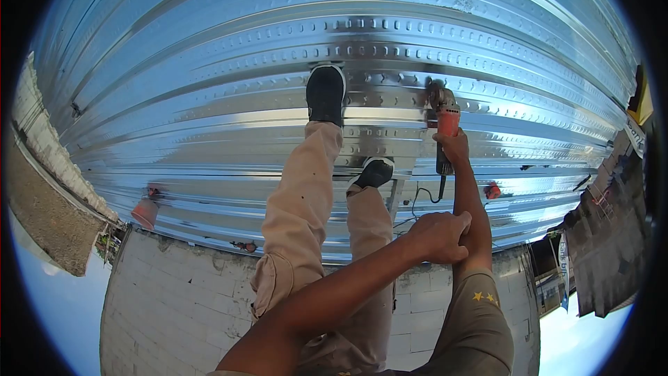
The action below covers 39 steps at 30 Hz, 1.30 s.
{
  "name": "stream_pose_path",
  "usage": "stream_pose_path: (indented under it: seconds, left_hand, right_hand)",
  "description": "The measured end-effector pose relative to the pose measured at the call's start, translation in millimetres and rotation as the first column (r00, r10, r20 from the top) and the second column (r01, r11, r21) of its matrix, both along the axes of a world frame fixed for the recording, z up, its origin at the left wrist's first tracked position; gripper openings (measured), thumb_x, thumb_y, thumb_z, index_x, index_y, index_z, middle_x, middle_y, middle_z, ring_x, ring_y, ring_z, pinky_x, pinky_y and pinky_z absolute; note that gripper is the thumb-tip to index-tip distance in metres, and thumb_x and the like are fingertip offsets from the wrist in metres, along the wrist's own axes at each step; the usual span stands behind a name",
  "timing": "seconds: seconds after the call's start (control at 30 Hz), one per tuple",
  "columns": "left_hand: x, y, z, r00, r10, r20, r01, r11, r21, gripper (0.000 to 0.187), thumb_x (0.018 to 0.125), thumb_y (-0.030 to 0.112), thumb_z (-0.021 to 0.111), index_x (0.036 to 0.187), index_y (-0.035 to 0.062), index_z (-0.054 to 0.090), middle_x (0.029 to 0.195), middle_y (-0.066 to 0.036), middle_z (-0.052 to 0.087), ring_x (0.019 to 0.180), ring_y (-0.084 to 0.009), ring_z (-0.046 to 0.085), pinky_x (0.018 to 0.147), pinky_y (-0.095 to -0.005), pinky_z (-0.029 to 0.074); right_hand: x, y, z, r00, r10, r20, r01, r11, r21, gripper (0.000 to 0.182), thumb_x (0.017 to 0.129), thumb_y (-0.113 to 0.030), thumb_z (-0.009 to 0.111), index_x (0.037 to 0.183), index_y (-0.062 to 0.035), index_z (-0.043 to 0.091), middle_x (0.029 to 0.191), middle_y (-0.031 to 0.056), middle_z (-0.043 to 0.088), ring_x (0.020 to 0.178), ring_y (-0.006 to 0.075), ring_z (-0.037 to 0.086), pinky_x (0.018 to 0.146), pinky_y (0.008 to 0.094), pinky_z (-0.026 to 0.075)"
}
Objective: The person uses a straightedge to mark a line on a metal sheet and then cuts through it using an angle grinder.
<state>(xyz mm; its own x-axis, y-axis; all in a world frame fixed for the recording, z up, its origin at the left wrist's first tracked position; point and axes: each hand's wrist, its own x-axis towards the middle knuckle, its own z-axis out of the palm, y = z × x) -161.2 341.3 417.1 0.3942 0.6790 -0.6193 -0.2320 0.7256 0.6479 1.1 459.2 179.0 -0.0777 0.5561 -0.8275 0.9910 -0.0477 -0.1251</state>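
My right hand (452, 145) is wrapped round the red and black body of an angle grinder (447, 120). The grinder's head points away from me, over the ribbed metal sheeting (390, 101), and a black cord (441, 188) trails from its rear. My left hand (440, 237) crosses in front of my right forearm with its fingers curled closed; whatever it pinches, if anything, is too small to make out. My shoes (325, 94) rest on the sheeting, left of the grinder, one farther forward than the other.
A reddish bucket (145, 214) stands at the left, and a small red object (492, 190) lies right of the cord. Behind the sheeting's near edge is a pale block wall (181, 292). Rusty roofing (605, 257) shows at the far right.
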Motion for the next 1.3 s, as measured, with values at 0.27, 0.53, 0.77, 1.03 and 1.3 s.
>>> stream_pose_path:
  seconds: [0.27,0.53,0.77,1.03,1.3]
  left_hand:
    - [4,-1,-1,1.000,0.012,-0.007,-0.012,1.000,0.009,0.043,0.074,0.026,0.069,0.107,0.0016,0.056,0.089,-0.019,0.069,0.085,-0.0358,0.068,0.075,-0.0460,0.051]
    - [3,1,1,1.000,0.007,-0.018,-0.007,1.000,-0.004,0.042,0.074,0.025,0.068,0.107,0.0022,0.055,0.088,-0.018,0.069,0.085,-0.0358,0.068,0.075,-0.0462,0.051]
    - [1,2,0,0.999,0.050,-0.021,-0.050,0.999,-0.004,0.043,0.074,0.025,0.068,0.107,0.0020,0.054,0.086,-0.018,0.069,0.082,-0.0357,0.068,0.074,-0.0461,0.051]
    - [-5,2,2,0.996,0.072,-0.046,-0.072,0.997,0.007,0.041,0.074,0.024,0.067,0.105,0.0020,0.053,0.083,-0.020,0.068,0.081,-0.0370,0.067,0.073,-0.0473,0.050]
    - [-3,1,1,0.994,0.080,-0.070,-0.080,0.997,0.011,0.041,0.073,0.024,0.067,0.105,0.0020,0.054,0.084,-0.021,0.068,0.082,-0.0384,0.067,0.074,-0.0486,0.051]
  right_hand:
    - [-10,5,6,0.999,-0.041,-0.024,0.039,0.997,-0.071,0.063,0.063,-0.033,0.081,0.110,0.0036,0.064,0.096,0.0183,0.071,0.082,0.0296,0.070,0.076,0.0401,0.055]
    - [-15,7,6,0.998,-0.060,-0.035,0.058,0.997,-0.049,0.060,0.063,-0.029,0.083,0.110,0.0028,0.064,0.096,0.0164,0.071,0.081,0.0269,0.069,0.075,0.0381,0.056]
    - [-15,13,-5,0.992,-0.062,-0.111,0.060,0.998,-0.023,0.059,0.063,-0.029,0.084,0.108,0.0026,0.064,0.095,0.0156,0.071,0.080,0.0256,0.069,0.075,0.0373,0.055]
    - [-33,16,3,0.993,-0.069,-0.098,0.068,0.998,-0.019,0.059,0.063,-0.031,0.083,0.107,0.0027,0.064,0.094,0.0156,0.070,0.079,0.0258,0.068,0.073,0.0376,0.055]
    - [-28,15,-4,0.993,-0.048,-0.109,0.049,0.999,0.004,0.060,0.064,-0.032,0.083,0.108,0.0030,0.064,0.094,0.0161,0.071,0.081,0.0274,0.068,0.076,0.0389,0.055]
